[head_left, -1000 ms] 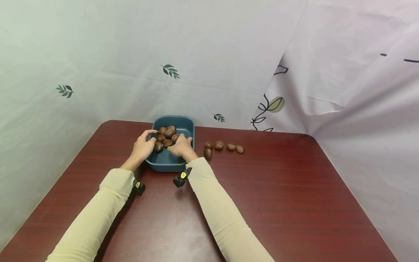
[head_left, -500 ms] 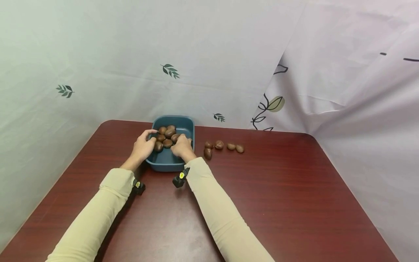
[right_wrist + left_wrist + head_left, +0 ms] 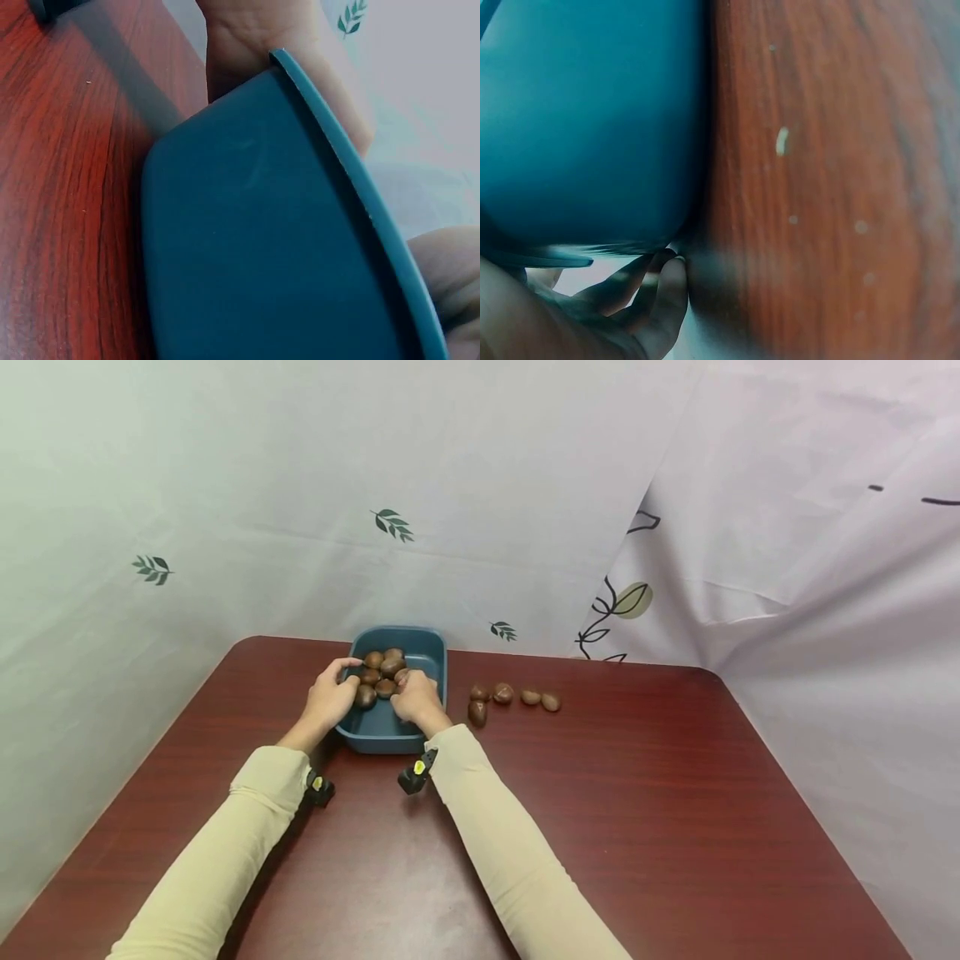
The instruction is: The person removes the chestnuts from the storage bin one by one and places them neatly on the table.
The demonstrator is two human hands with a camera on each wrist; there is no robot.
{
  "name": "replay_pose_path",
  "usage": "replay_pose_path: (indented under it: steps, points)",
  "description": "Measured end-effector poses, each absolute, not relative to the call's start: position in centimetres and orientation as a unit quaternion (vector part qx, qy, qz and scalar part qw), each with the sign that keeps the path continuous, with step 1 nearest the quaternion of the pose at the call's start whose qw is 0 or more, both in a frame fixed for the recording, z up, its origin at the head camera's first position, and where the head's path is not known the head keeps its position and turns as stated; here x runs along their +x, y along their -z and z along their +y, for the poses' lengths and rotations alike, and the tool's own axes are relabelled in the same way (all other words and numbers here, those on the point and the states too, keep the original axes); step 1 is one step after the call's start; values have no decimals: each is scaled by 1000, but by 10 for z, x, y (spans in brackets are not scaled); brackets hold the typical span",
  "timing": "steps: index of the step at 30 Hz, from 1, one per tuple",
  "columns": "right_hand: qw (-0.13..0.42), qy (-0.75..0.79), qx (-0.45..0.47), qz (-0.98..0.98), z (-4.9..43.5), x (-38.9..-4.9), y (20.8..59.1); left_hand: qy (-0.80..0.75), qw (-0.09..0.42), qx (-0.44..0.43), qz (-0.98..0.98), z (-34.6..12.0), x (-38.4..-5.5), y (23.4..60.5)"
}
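A blue rectangular tub (image 3: 382,743) stands near the table's back edge with several brown chestnuts (image 3: 392,667) piled in its left half. My left hand (image 3: 330,700) grips the tub's left side. Its thumb is over the rim beside a chestnut (image 3: 365,697), and the left wrist view shows its fingers (image 3: 667,307) curled along the outside wall. Inside the tub, on the right, my right hand (image 3: 417,700) reaches down with bent fingers around a chestnut (image 3: 403,676) that shows partly; its fingertips are hidden. The right wrist view shows mostly the tub's outer wall (image 3: 232,217).
To the right of the tub, several chestnuts (image 3: 502,693) lie on the reddish-brown table (image 3: 637,793) in two small groups. A white curtain with leaf prints (image 3: 285,527) hangs right behind the table. A dark wrist camera (image 3: 414,774) hangs under the right forearm.
My right hand's fingers have drawn together and bent down over the chestnut in the tub. The left hand keeps its place at the rim, and the chestnuts on the table stay put.
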State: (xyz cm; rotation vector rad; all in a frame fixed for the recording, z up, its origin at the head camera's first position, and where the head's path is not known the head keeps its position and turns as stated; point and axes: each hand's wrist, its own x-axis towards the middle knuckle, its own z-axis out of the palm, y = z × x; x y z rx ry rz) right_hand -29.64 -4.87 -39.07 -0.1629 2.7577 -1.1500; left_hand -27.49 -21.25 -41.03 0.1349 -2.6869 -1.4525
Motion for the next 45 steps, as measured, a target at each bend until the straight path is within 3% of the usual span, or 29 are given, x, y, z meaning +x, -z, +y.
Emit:
replay_pose_path:
  steps: [15, 32, 45]
  points:
    - [44, 506, -126, 852, -28, -279, 376, 471, 42, 45, -880, -212, -277, 412]
    - [14, 512, -167, 842, 16, -272, 368, 469, 45, 39, -881, -213, -276, 411]
    - [-12, 510, -145, 848, 57, -274, 373, 472, 48, 38, -880, -213, -274, 408]
